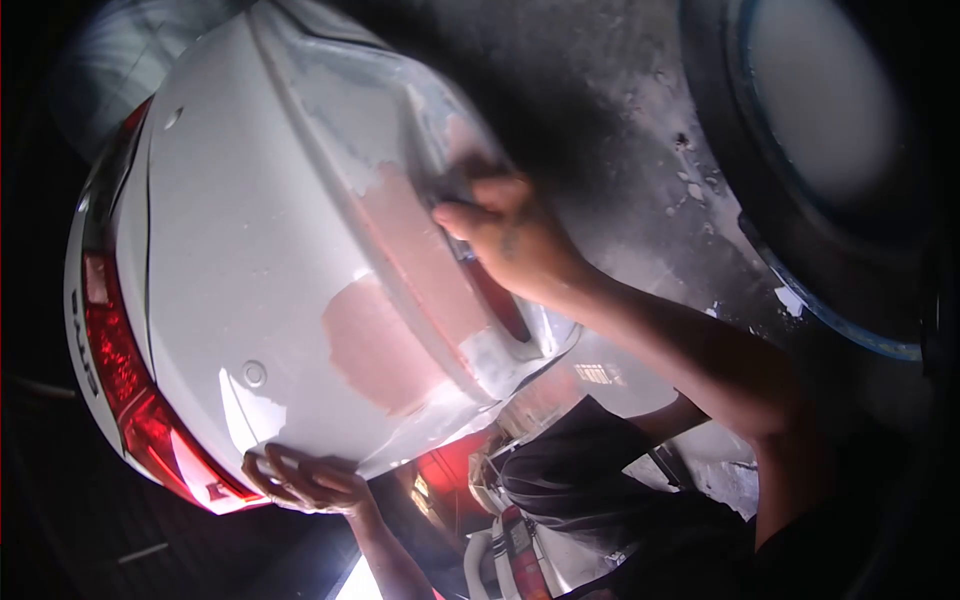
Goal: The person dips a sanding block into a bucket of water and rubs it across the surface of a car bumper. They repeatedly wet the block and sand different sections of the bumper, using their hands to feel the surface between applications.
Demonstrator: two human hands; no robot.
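Left hand (312, 485) rests on the car bumper (235, 260) beside the red taillight (160, 425), fingers slightly apart; right hand (510, 235) is blurred at the bumper, its grip unclear.

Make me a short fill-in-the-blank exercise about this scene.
The tail light on the pale car is mostly ____.
The lower hand, nearer the tail light, is the person's ____ one.
The upper hand, farther from the tail light, is the person's ____ one.

Missing words: red; left; right.
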